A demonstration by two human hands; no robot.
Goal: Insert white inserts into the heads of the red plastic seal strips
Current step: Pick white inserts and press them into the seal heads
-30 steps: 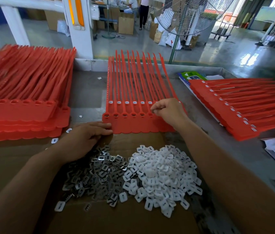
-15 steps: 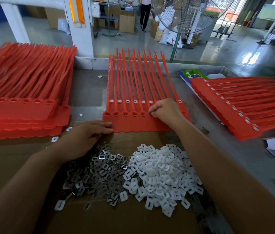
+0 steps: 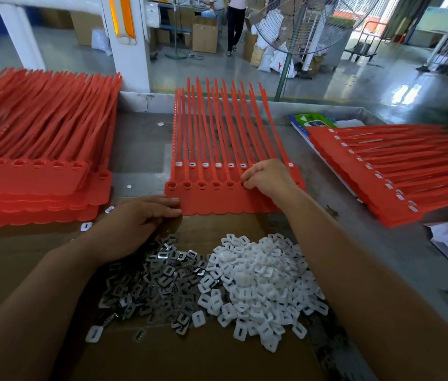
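The joined red plastic seal strips are held steady under the flat left hand for insertion by the curled right hand, whose pinch cannot be told.

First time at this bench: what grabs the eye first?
Red seal strips fan out at centre, flanked by a left stack and a right stack. In front, a white insert pile sits beside grey metal clips on cardboard. The right hand picks at one strip head; the left hand touches the near edge.
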